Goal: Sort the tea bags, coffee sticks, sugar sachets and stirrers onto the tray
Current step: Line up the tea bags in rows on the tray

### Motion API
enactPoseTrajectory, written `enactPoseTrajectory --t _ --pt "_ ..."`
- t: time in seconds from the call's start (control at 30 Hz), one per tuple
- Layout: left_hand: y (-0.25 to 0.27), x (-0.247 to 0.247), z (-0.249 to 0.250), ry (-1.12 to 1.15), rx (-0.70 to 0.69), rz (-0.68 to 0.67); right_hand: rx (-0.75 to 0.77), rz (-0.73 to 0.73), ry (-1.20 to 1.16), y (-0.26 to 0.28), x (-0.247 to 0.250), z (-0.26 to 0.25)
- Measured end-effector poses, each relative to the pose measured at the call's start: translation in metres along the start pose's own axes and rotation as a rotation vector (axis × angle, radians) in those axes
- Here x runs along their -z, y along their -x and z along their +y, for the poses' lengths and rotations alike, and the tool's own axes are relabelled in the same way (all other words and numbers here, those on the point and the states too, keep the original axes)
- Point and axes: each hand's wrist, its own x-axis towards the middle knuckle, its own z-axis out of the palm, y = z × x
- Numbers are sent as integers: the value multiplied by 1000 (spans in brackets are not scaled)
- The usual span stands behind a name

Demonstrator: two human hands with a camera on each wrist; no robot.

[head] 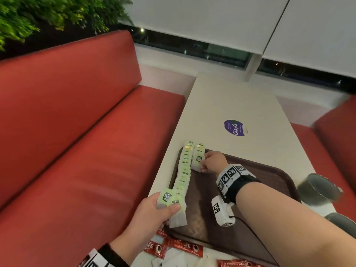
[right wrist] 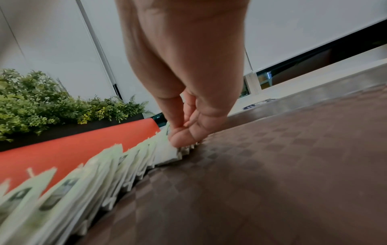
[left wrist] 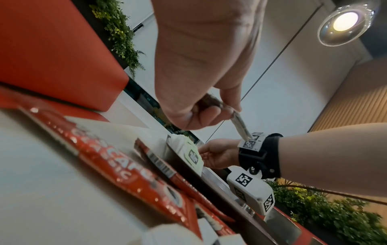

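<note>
A brown tray lies on the white table. A long row of green-labelled tea bags overlaps along its left edge, seen close in the right wrist view as tea bags. My right hand pinches the near tea bag of a short second row at the tray's far left; its fingertips meet on the bag's edge. My left hand grips a few tea bags over the tray's near left corner, edge-on as tea bags. Red coffee sticks lie by the near edge.
White sachets lie among the coffee sticks at the table's near edge. Two dark cups stand off the tray's right side. A purple sticker marks the table beyond the tray. Red benches flank the table.
</note>
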Motion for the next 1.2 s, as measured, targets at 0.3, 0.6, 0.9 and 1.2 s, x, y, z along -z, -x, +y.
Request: enactPoseTrajectory --t 0.3,0.6,0.9,1.2 --pt "-6 -1 -2 -3 11 -4 127 132 86 -3 -3 11" --pt "-3 -5 9 -12 -46 32 383 -175 65 86 16 2" --pt "-4 -22 14 -92 -77 68 462 -420 332 135 15 13" --pt "0 -7 10 71 -82 103 118 -128 -107 55 26 25"
